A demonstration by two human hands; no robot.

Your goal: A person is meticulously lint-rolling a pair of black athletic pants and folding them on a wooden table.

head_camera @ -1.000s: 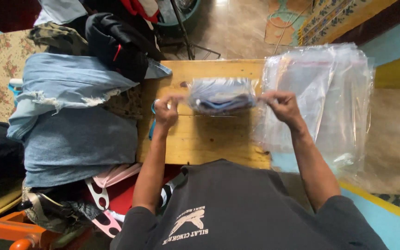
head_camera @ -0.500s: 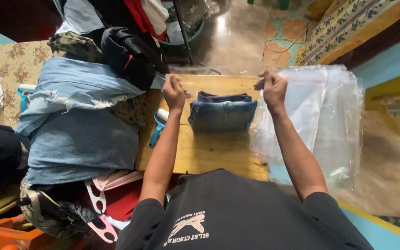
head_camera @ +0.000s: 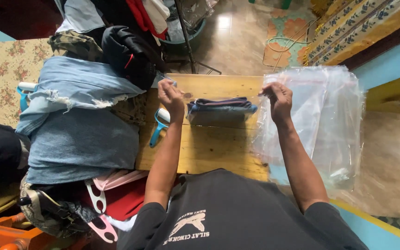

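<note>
While gripped by both hands (head_camera: 223,95), bagged jeans (head_camera: 221,110).

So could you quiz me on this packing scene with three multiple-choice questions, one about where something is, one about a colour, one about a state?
1. Where is the stack of clear plastic bags?
A. By the right hand
B. Under the pile of jeans
C. On the person's lap

2. What colour is the lint-roller handle on the wooden table?
A. Red
B. Light blue
C. Yellow

3. How is the folded denim garment between the left hand and the right?
A. Spread flat
B. Hanging
C. Folded inside a clear bag

Answers: 1 A, the bags lie at the table's right edge; 2 B, the handle is light blue; 3 C, clear film surrounds the folded bundle.
</note>
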